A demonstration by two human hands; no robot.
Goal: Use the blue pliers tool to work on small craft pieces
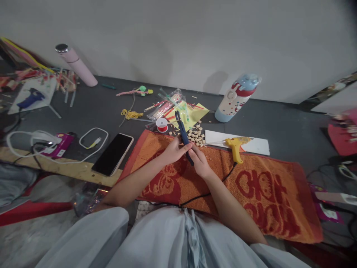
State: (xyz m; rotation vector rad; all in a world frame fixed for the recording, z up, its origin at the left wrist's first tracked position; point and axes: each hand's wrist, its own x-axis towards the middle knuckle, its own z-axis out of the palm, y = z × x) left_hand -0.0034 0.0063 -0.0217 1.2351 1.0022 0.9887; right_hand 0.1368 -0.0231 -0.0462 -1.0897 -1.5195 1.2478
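Note:
Both of my hands are closed round a long, slim dark blue tool (182, 129), which points away from me over the orange towel (206, 182). Its far end has a narrow slot; its exact kind cannot be made out. My left hand (173, 149) grips its left side, and my right hand (199, 162) has the near part from the right. Just beyond my hands lie many small pale wooden pieces (197, 136). A white spool with red thread or ribbon (161, 125) stands to their left. A yellow glue gun (235, 147) rests on a white strip of board (259, 145) to the right.
A dotted water bottle (232, 98) and a pink flask (79, 67) stand near the wall. Yellow paper (199, 111) and plastic packets lie mid-table. At left are a phone (113, 154), a white cable (107, 136), a purple power strip (60, 145) and a blue glue gun (31, 97).

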